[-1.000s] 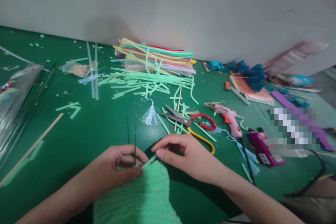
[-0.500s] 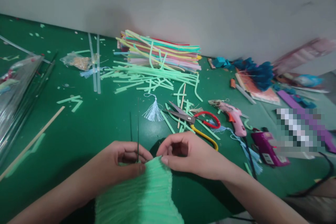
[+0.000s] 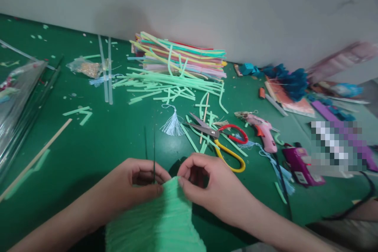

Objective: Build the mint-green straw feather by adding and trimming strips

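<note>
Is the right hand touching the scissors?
Apart. The head view shows the right hand at the green pleated piece, with bare green table between it and the scissors.

We see our left hand [image 3: 138, 189] and right hand [image 3: 206, 189] pinching the top edge of a ridged green piece [image 3: 159, 220], two thin dark sticks [image 3: 154, 153] rising from it; scissors [image 3: 218, 136] lie beyond on the table [image 3: 88, 145].

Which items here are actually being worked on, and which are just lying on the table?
In hand:
left hand and right hand pinching the green pleated piece; thin dark wires upright at the left fingers.

Lying about:
scissors, glue gun, blue tassel, straw pile.
</note>
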{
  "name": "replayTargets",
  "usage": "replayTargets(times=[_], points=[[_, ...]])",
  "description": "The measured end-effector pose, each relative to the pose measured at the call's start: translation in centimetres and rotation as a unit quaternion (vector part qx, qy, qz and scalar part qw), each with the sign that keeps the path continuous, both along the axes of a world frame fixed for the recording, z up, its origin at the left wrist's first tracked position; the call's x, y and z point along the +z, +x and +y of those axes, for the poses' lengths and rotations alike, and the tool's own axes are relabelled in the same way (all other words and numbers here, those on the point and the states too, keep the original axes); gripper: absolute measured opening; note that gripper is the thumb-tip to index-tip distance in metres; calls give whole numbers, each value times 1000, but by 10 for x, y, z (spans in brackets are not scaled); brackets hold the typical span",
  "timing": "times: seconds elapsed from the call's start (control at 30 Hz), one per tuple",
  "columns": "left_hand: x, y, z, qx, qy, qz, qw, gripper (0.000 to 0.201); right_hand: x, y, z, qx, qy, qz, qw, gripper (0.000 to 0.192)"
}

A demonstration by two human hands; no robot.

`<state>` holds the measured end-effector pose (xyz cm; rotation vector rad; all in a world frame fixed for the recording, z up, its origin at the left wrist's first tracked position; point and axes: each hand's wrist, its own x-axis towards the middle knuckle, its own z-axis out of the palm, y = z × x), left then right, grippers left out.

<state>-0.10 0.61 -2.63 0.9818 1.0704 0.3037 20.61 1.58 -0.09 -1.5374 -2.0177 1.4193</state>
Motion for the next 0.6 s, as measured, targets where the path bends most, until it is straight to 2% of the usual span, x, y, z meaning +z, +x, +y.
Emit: replayTargets(times=[0.07,0.13,0.23,0.33,0.4,0.47,0.53,0.6], points=[[0,0,0,2,-3,4,1000,24,-2,-3,-8,0,117,-23,993,7],[0,0,0,6,-6,13,1000,24,-5,-8,-18,-2,240,-46,970,9],[0,-1,-2,15,-3,18,1000,26,-10,-16,-32,12,394,-100,913,14],[-1,-1,-3,19,-2,15,1000,28,-16,-22,-43,33,482,-152,862,16],[-2,-1,-4,18,-2,16,1000,29,-19,-22,-47,44,505,-171,845,14],[-3,-1,-4,9,2,22,1000,28,-18,-18,-48,64,506,-170,843,13],[-4,-1,-5,-8,4,33,999,26,-13,-11,-44,78,472,-130,868,13],[-4,-1,-5,-21,5,36,999,24,-5,-4,-35,60,371,-59,925,12]])
